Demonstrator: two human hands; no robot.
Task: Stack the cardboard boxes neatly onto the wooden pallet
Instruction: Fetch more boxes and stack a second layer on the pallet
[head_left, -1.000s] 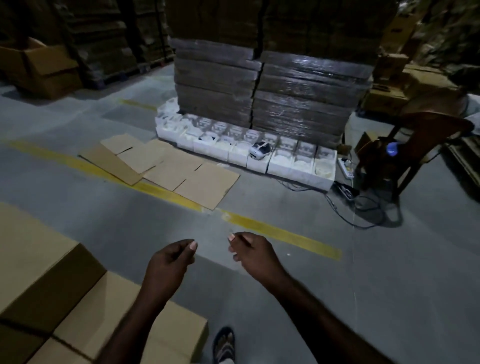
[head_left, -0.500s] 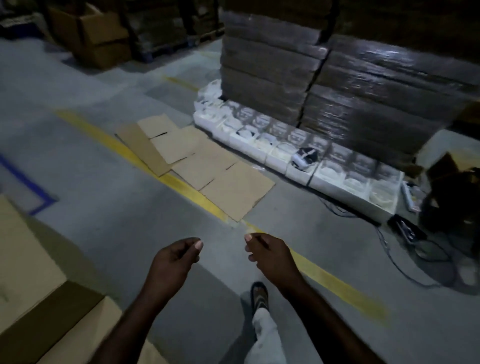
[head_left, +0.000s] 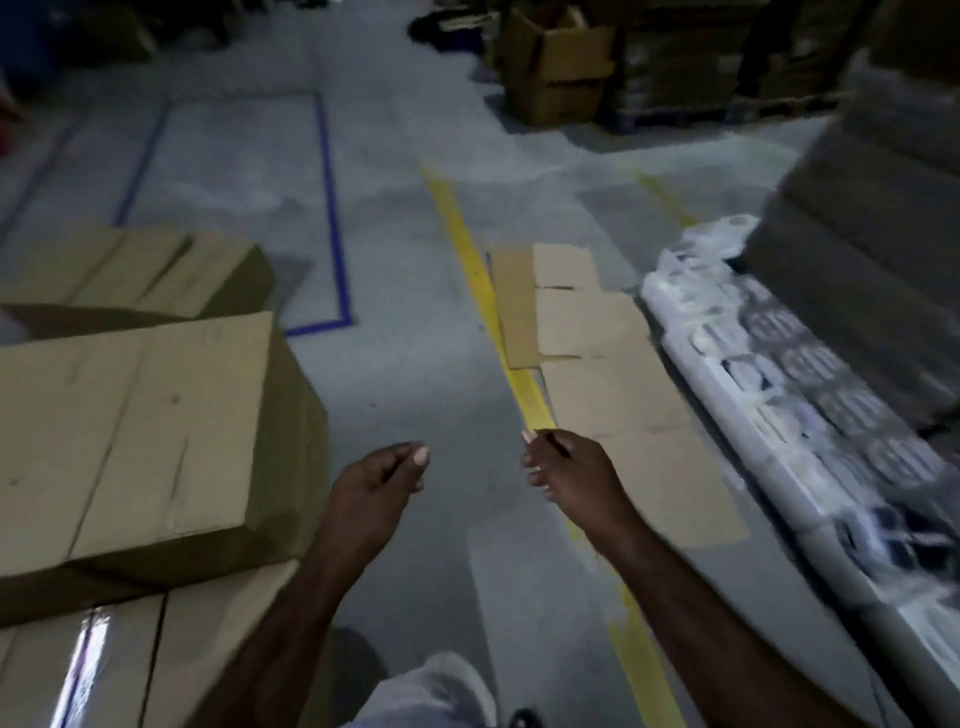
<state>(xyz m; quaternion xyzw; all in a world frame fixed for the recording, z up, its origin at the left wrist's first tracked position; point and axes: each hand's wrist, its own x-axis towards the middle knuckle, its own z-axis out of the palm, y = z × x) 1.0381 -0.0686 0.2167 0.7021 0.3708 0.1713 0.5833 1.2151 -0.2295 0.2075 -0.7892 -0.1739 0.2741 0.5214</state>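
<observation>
Three closed cardboard boxes sit at my left: a large one (head_left: 135, 441) resting partly on a taped one (head_left: 171, 660), and another (head_left: 140, 270) behind them. My left hand (head_left: 374, 493) hangs in the air just right of the large box, fingers loosely curled and holding nothing. About a hand's width to its right, my right hand (head_left: 571, 478) is held the same way over the floor, also holding nothing. No wooden pallet is visible.
Flat cardboard sheets (head_left: 597, 374) lie on the floor beside a yellow line (head_left: 467, 249). At the right, a white plastic base (head_left: 779, 415) carries a wrapped stack (head_left: 872, 234). Blue tape (head_left: 332, 208) marks a floor bay. An open carton (head_left: 556, 67) stands at the back.
My view has swung left: the wrapped stack slid to the right edge and the boxes at the left came further into view. Both hands kept their loosely curled pose in front of me.
</observation>
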